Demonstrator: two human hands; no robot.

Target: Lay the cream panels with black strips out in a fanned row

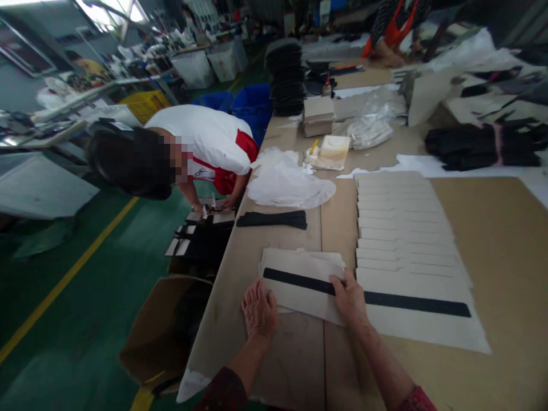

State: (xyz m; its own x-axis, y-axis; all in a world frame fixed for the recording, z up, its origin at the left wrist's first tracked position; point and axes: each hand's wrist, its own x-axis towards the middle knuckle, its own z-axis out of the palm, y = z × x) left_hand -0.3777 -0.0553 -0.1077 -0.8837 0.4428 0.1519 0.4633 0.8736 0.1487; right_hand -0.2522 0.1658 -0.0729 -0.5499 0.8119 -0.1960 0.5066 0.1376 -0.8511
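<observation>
A light grey cardboard sheet (pixel 299 294) with a black strip (pixel 295 279) along it lies on a small pile of similar sheets. At its left edge rests my left hand (pixel 260 311), fingers stretched out and thumb apart, the fingertips touching the sheet's edge. My right hand (pixel 350 298) is closed at the sheet's right end, the thumb on top near the black strip and the other fingers partly hidden. Just right of that hand, overlapping grey sheets (pixel 402 228) form a stepped row. The nearest sheet there carries another black strip (pixel 417 303).
Loose black strips (pixel 272 219) and crumpled white plastic (pixel 291 182) lie farther up the table. Beyond are a glue container (pixel 312 154), stacked cards (pixel 318 114) and a black bundle (pixel 483 142). At left, a person (pixel 205 137) bends over dark pieces beside a cardboard box (pixel 158 325).
</observation>
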